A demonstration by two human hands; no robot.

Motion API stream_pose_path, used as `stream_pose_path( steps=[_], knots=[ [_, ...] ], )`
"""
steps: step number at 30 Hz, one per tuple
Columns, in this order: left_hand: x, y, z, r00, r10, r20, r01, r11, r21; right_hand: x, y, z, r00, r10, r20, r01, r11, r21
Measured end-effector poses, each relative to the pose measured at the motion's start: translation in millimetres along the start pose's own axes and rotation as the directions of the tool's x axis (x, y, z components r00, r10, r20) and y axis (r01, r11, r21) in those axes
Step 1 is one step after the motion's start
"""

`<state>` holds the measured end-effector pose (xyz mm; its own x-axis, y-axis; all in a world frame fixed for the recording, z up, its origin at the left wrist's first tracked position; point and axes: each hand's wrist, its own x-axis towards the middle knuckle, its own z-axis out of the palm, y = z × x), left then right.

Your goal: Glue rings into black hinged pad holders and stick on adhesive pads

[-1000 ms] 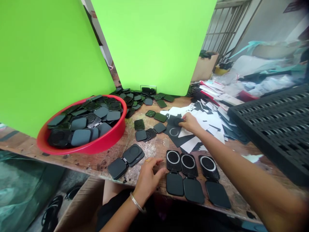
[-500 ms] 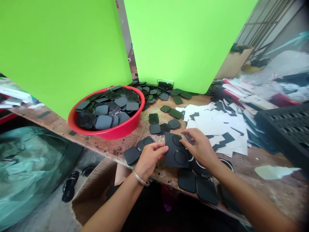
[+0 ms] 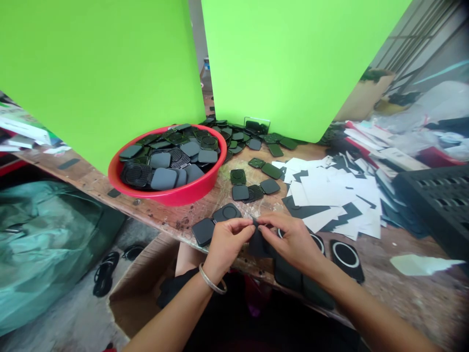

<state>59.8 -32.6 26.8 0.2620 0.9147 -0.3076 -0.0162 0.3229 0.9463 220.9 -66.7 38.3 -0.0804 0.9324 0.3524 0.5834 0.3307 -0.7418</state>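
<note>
A dark sheet [image 3: 258, 244] hangs between my hands, its top edge pinched. My left hand [image 3: 230, 240] grips it between thumb and forefinger. My right hand [image 3: 289, 239] has its thumb and forefinger closed on the same edge, nearly touching the left fingertips. The sheet's face is mostly hidden by the fingers. Left of my left hand lies an unfolded black hinged pad, with a plain panel [image 3: 203, 231] and a ringed panel [image 3: 226, 212]. Under and beyond my right hand lie black pads with white rings, one ringed pad [image 3: 346, 259] in full view.
A red basin [image 3: 176, 198] heaped with black pads stands left of centre. Loose pads [image 3: 240, 192] lie between it and a spread of white and black sheets [image 3: 322, 190]. A black crate [image 3: 432, 195] is at right. Green boards [image 3: 267, 63] stand behind. Below the table's left edge is an open carton [image 3: 146, 283].
My right hand has moved left to meet the left fingertips at the sheet's edge. The sheet, earlier showing two ring outlines, is now tilted with its face largely covered. The view has shifted slightly.
</note>
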Motion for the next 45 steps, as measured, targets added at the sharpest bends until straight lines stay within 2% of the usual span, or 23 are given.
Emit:
stream_pose_path(
  steps=[5, 8, 13, 17, 20, 22, 25, 29, 31, 32, 34, 37, 40, 42, 43, 45],
  knots=[
    [0, -3, -1.8, 0.995, 0.098, -0.005, -0.097, 0.992, 0.084, 0, -5, 5, 0.999, 0.04, 0.012, -0.04, 0.999, 0.027],
    [0, -5, -3.0, 0.995, 0.098, 0.009, -0.098, 0.99, 0.101, 2, -7, 7, 0.986, 0.159, 0.048, -0.163, 0.982, 0.099],
    [1, -6, -5.3, 1.0, -0.011, 0.019, 0.01, 0.999, 0.054, 6, -2, 5, 0.89, 0.445, 0.102, -0.455, 0.849, 0.269],
    [2, -7, -5.5, 1.0, -0.028, 0.014, 0.027, 0.998, 0.052, 7, 10, 4, 0.827, 0.555, 0.092, -0.546, 0.753, 0.368],
    [4, -7, -5.2, 1.0, -0.021, 0.021, 0.02, 0.998, 0.058, 7, 17, 5, 0.803, 0.59, 0.082, -0.568, 0.719, 0.401],
    [4, -7, -5.3, 0.999, -0.022, 0.026, 0.02, 0.997, 0.074, 6, 17, 4, 0.812, 0.575, 0.097, -0.564, 0.731, 0.383],
    [4, -9, -4.9, 0.998, 0.006, 0.067, -0.013, 0.994, 0.107, 6, 8, 2, 0.851, 0.508, 0.131, -0.522, 0.797, 0.304],
    [2, -10, -3.1, 0.983, 0.085, 0.161, -0.105, 0.987, 0.122, 4, -7, 0, 0.938, 0.335, 0.091, -0.346, 0.926, 0.153],
    [1, -9, -3.0, 0.982, 0.094, 0.164, -0.116, 0.985, 0.129, 3, -8, -1, 0.951, 0.295, 0.09, -0.303, 0.947, 0.107],
    [1, -8, -3.4, 0.983, 0.089, 0.162, -0.111, 0.985, 0.132, 3, -5, -2, 0.945, 0.312, 0.101, -0.323, 0.94, 0.11],
    [0, -7, -4.8, 0.984, 0.066, 0.166, -0.089, 0.987, 0.134, 3, 5, -5, 0.902, 0.413, 0.125, -0.43, 0.884, 0.182],
    [0, -5, -7.7, 0.986, 0.029, 0.167, -0.054, 0.988, 0.146, 5, 24, -10, 0.783, 0.61, 0.12, -0.603, 0.699, 0.384],
    [0, -6, -11.6, 0.986, 0.017, 0.166, -0.042, 0.988, 0.151, 10, 41, -22, 0.687, 0.72, 0.095, -0.654, 0.556, 0.513],
    [2, -9, -14.9, 0.991, 0.023, 0.131, -0.043, 0.988, 0.148, 15, 48, -34, 0.634, 0.773, 0.02, -0.642, 0.511, 0.571],
    [3, -11, -16.3, 0.995, 0.023, 0.096, -0.036, 0.99, 0.138, 18, 50, -40, 0.606, 0.793, -0.061, -0.602, 0.507, 0.617],
    [5, -15, -17.0, 1.0, 0.014, 0.022, -0.016, 0.995, 0.1, 20, 46, -49, 0.562, 0.782, -0.27, -0.444, 0.56, 0.699]
  ],
)
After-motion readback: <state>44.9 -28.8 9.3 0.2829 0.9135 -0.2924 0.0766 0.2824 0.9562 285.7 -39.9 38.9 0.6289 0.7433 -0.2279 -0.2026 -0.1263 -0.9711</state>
